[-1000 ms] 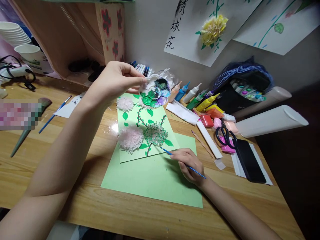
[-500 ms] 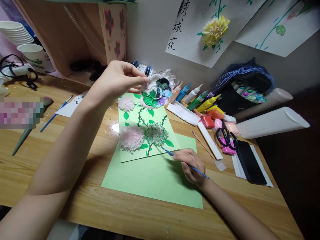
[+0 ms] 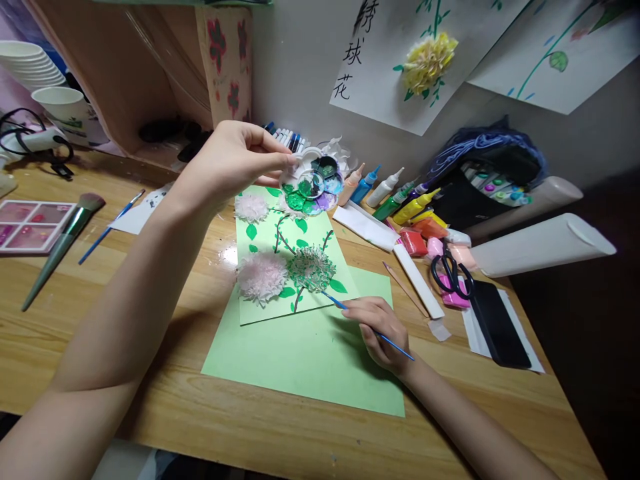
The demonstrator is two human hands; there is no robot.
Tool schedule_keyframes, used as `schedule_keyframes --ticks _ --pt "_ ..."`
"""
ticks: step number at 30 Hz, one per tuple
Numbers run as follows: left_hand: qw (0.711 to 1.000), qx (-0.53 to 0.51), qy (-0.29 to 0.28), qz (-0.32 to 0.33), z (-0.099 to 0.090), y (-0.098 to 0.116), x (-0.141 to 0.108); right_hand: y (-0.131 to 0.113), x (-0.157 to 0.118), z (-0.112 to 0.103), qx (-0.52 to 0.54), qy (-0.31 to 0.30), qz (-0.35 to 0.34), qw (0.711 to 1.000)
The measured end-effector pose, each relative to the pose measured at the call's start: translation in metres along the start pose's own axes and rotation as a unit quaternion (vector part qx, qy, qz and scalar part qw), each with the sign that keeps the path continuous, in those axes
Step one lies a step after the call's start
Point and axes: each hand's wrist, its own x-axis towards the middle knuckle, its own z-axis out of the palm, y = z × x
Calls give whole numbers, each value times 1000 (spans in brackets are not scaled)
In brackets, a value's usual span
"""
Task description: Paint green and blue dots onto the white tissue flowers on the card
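One brush [image 3: 334, 300] at the green-flecked flower [image 3: 313, 269] on the green card [image 3: 265, 314]; petal painting appears in hand.
Right hand [image 3: 379, 328] grips the brush, contact at the flower's near edge unclear; left hand [image 3: 243, 157] pinches the palette [image 3: 299, 201] over the card's far end. The next stroke would likely call for a light, steady tip. Card lies on a larger sheet [image 3: 300, 370], on a wooden desk [image 3: 150, 413]; paint bottles [image 3: 385, 189] stand far right. Paper pictures [image 3: 383, 87] hang on the grey wall [image 3: 300, 73].

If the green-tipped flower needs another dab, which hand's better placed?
Right, likely: the right hand holds the blue paintbrush, its tip near the lower edge of the green-tipped flower. The left hand is occupied, holding up the paint palette.
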Motion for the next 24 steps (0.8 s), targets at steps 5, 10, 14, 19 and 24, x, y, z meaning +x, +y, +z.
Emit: schedule_keyframes --ticks 5,10,14,19,24 --pt "1000 3 -1 5 -1 -1 0 -1 2 0 -25 -16 -26 999" --pt "1000 0 -8 8 -2 -2 -1 -2 2 1 -38 -19 -28 999" --pt "1000 -6 -14 5 -2 -2 0 -2 -3 -1 -34 6 -19 999" --pt "1000 0 11 -6 -19 -10 -2 8 -12 -5 -36 71 -11 997" --pt "991 29 77 -107 -75 -35 -24 27 -13 -8 -36 93 144 985"
